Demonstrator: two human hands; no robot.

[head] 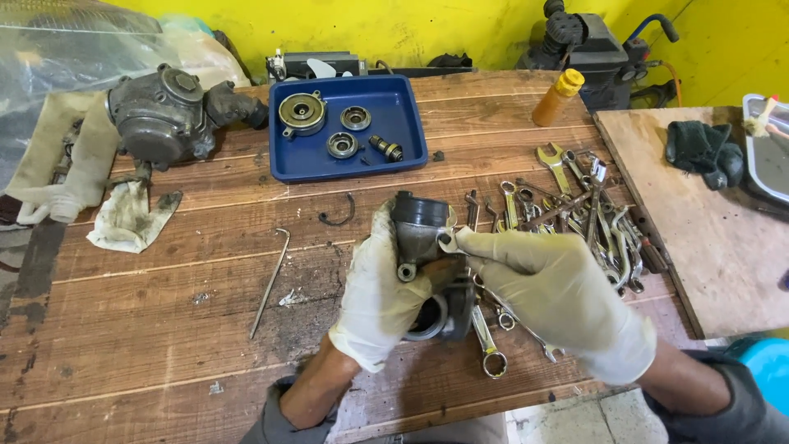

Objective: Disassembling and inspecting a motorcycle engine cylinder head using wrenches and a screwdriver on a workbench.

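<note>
My left hand (pixel 376 298), in a pale glove, grips a dark grey metal housing (pixel 423 242) with round openings, held above the wooden workbench (pixel 164 312). My right hand (pixel 559 296), also gloved, pinches a small part at the housing's upper right edge with thumb and forefinger. Just to the right of both hands lies a heap of wrenches (pixel 575 214). One ring wrench (pixel 486 345) sits below the housing.
A blue tray (pixel 403 140) holds round metal parts at the back. A grey engine casing (pixel 164 115) and dirty rag (pixel 127 218) lie at the left. A long hex key (pixel 271 284), an orange bottle (pixel 557 97) and a raised wooden board (pixel 707 238) are also here.
</note>
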